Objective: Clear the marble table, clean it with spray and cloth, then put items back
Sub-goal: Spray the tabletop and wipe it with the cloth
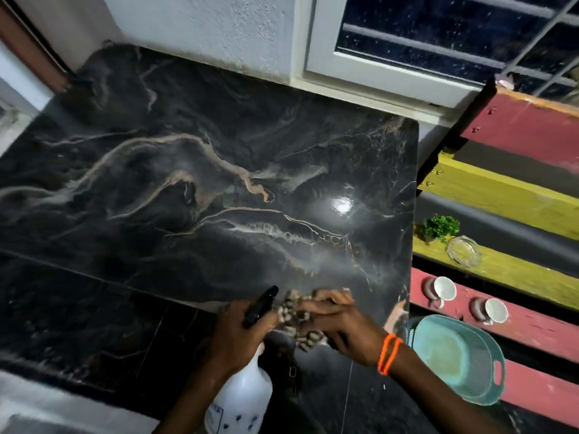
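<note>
**Bottle and cloth held at the near edge of the marble**

The left hand (pixel 233 335) has its fingers curled round the neck of one white spray bottle (pixel 239 393) with a black nozzle. The right hand (pixel 341 324) has its fingers clamped on one patterned cloth (pixel 296 311), blurred. Both hover over the near edge of the black marble table (pixel 194 183), which reflects a lamp. Behind it are a white wall and a barred window (pixel 438 36). On the painted slatted bench (pixel 517 126) to the right lie two cups (pixel 445 288), one glass dish (pixel 463 250), one green sprig (pixel 441 227) and one teal basket (pixel 457 355).

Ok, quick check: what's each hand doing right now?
Left hand: fingers curled round the neck of the spray bottle.
Right hand: gripping the patterned cloth at the marble table's near edge.
</note>
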